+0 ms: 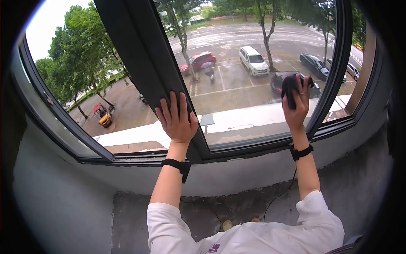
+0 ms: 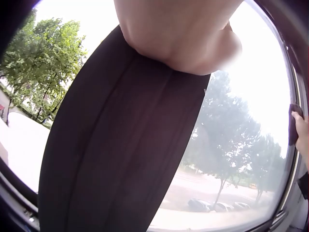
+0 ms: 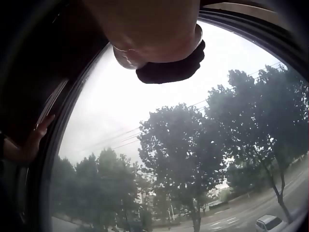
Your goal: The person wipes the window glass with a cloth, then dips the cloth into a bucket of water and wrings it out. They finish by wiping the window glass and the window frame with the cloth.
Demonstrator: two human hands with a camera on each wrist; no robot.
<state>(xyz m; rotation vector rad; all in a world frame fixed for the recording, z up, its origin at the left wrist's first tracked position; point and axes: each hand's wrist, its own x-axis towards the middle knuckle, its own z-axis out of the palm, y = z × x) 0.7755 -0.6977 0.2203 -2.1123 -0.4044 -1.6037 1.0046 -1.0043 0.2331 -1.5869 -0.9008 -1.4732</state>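
Note:
The left hand (image 1: 178, 122) lies flat with spread fingers on the wide dark window post (image 1: 146, 55); its heel shows at the top of the left wrist view (image 2: 178, 34). On the right, the right hand (image 1: 297, 108) holds a bunched black cloth (image 1: 289, 91) against the window glass (image 1: 237, 101), near the pane's right edge. In the right wrist view the cloth (image 3: 171, 71) shows below the right hand (image 3: 149, 29), whose fingers are mostly hidden. The glass looks hazy in places.
Dark frame bars edge the pane at the right (image 1: 338, 72) and bottom. Below runs a grey wall (image 1: 237, 178); a thin black cable (image 1: 277, 197) hangs near the right forearm. Outside are a pale ledge (image 1: 249, 120), parked cars and trees.

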